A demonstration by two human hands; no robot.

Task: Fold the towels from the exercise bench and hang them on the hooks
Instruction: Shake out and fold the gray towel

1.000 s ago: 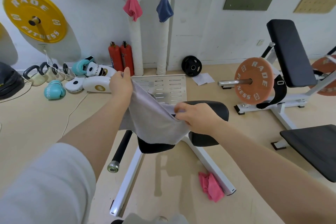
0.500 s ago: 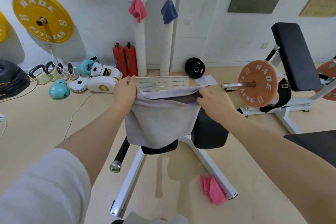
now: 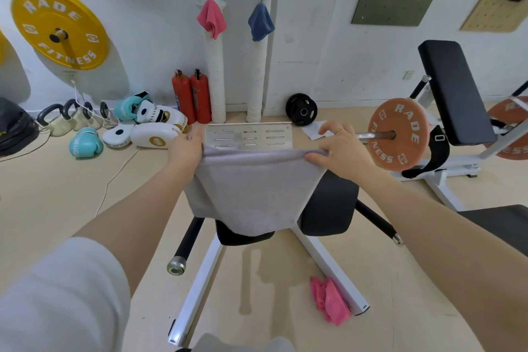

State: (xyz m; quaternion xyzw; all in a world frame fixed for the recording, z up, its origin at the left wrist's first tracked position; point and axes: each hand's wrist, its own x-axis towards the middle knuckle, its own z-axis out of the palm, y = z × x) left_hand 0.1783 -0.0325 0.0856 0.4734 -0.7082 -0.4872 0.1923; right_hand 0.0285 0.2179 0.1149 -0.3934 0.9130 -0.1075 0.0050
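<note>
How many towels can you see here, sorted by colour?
Grey: 1, the grey towel held up by the left hand and right hand
Pink: 2, the hung pink towel and the pink towel on the floor
Blue: 1, the hung blue towel
Total: 4

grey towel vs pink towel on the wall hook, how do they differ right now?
The grey towel is stretched flat between the left hand and right hand; the pink towel hangs bunched from a wall hook. The grey towel is held over the bench, while the pink towel is up on the wall. Colour differs: pale grey versus bright pink. Both are small cloth towels.
</note>
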